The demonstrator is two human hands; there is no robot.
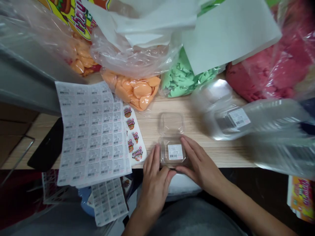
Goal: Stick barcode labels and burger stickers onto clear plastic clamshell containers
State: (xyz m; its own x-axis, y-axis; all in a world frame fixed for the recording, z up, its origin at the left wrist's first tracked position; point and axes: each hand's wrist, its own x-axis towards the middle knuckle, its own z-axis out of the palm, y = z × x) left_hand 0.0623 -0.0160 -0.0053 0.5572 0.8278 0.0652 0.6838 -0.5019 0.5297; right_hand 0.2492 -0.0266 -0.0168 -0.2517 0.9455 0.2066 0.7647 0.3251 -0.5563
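Note:
A small clear plastic clamshell box [163, 152] lies at the table's front edge with its lid [171, 123] folded back, away from me. A white barcode label [175, 152] is on its base. My left hand [154, 178] grips the box's left side and near edge, with the thumb along the front. From the right, my right hand [200, 162] holds the other side, fingers along the wall and thumb at the near edge. Left of the box are large sheets of barcode labels [90, 131], over a sheet of colourful burger stickers [135, 137].
Bags of orange pieces [141, 91], green pieces [180, 77] and pink pieces [265, 72] line the back. Blurred stacks of clear boxes [268, 121] stand at right, one labelled. A black phone-like object [48, 146] lies at left. More label sheets [109, 200] sit below the table edge.

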